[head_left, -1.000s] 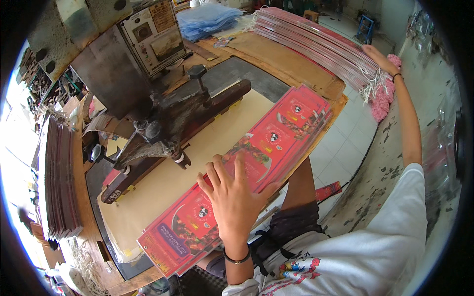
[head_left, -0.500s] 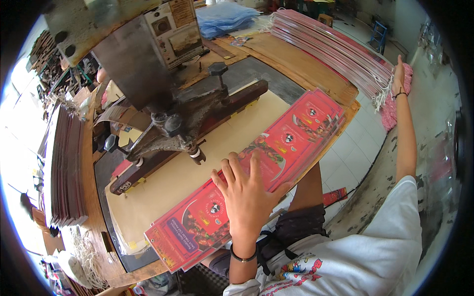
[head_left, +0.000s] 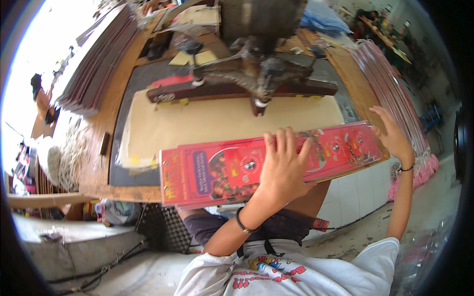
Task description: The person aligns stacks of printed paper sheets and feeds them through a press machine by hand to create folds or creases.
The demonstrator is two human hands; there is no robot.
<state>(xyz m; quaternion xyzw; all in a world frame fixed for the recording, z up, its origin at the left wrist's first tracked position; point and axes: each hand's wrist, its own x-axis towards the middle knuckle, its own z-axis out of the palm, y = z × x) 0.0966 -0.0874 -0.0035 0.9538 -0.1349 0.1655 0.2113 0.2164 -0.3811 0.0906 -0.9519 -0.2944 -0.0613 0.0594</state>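
A stack of long, flat, glossy red printed pieces (head_left: 229, 170), whose exact kind I cannot tell, lies along the table's near edge. Small holes show at its left end. On top of it rests my left hand (head_left: 286, 165), fingers spread over the print. My right hand (head_left: 392, 135) hovers at the stack's right end with its fingers apart; whether it touches is unclear. Just behind the stack, a dark metal press head with a long bar (head_left: 242, 91) stands over a cream sheet (head_left: 197, 118) on a black mat (head_left: 121, 170).
More pink-edged flat pieces with white cords (head_left: 392, 93) lie at the right. A tall dark-edged stack (head_left: 98, 64) stands at the left, near loose white strings (head_left: 74, 153). Blue plastic sheets (head_left: 326, 17) sit at the back. A person (head_left: 43, 101) is at the far left.
The view has turned rightward-tilted to more level. My right hand has come from the pink-edged pile at the right to the red stack's right end; my left hand stays on the stack.
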